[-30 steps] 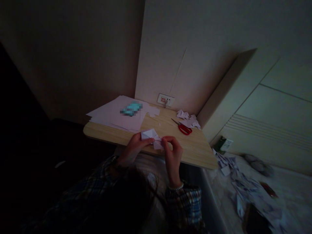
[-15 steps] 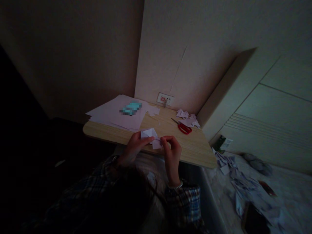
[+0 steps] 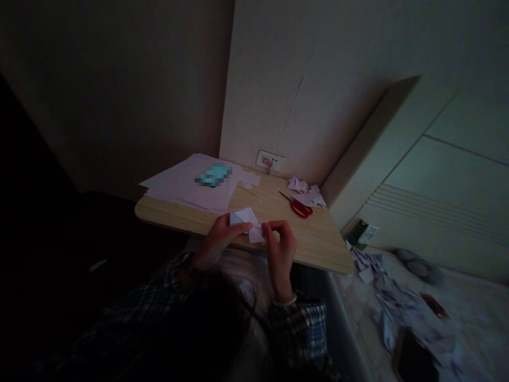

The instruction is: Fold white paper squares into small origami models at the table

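A small folded piece of white paper (image 3: 244,216) is held between my two hands, just above the front edge of the wooden table (image 3: 274,199). My left hand (image 3: 219,239) grips its left side, with the thumb lying across the front. On the other side, my right hand (image 3: 280,249) pinches the paper's right edge between thumb and fingertips. Red-handled scissors (image 3: 301,209) lie on the table beyond my right hand, blades pointing to the far left. Behind them sits a cluster of folded paper pieces (image 3: 308,193).
Large paper sheets (image 3: 178,185) cover the table's left part, with a blurred turquoise item (image 3: 214,175) on them. Small paper pieces (image 3: 250,179) lie beside the sheets. A socket (image 3: 269,161) is on the wall. More folded papers (image 3: 397,297) and a dark object (image 3: 415,358) lie on the bed at right.
The upper part of the folded paper has tilted slightly between my hands. Both hands keep nearly the same place and grip.
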A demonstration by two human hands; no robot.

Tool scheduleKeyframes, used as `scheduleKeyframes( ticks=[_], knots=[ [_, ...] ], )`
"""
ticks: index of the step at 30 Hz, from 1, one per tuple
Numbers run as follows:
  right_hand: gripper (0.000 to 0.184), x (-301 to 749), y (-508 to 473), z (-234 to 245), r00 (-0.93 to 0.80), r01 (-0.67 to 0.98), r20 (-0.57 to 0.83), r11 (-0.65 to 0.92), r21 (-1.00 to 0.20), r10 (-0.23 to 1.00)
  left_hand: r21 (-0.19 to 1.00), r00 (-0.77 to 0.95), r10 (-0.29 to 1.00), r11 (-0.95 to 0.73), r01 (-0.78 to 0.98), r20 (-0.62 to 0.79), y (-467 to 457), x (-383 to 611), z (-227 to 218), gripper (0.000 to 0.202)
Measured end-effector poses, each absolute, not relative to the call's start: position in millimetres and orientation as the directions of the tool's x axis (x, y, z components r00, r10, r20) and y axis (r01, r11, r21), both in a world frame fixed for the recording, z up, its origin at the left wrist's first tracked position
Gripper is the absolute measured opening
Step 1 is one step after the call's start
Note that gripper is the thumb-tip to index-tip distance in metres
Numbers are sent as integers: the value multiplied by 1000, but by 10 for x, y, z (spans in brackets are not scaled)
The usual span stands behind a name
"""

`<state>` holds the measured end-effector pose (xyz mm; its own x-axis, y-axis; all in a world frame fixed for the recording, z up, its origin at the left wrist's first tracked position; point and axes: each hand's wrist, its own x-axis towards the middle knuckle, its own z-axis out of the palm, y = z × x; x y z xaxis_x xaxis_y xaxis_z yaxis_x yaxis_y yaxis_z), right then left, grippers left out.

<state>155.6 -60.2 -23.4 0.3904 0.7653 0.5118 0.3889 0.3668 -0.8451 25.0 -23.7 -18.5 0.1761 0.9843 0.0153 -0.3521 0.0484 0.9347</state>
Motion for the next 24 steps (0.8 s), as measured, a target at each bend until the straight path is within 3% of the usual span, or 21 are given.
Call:
scheduleKeyframes(
  ticks=[5,14,24],
  knots=[
    [13,1555,-611,-225,381,401,524,375,-836,761,949,205,977,8,-315,60,-253,241,-160,25],
    [14,1550,-563,-266,302,260,494,428,-866,816,937,142,988,-1,-349,54,-247,247,-160,25],
    [16,1550,-578,-253,287,368,488,375,-851,824,942,124,989,-31,-334,76,-305,260,-109,25]
  ],
)
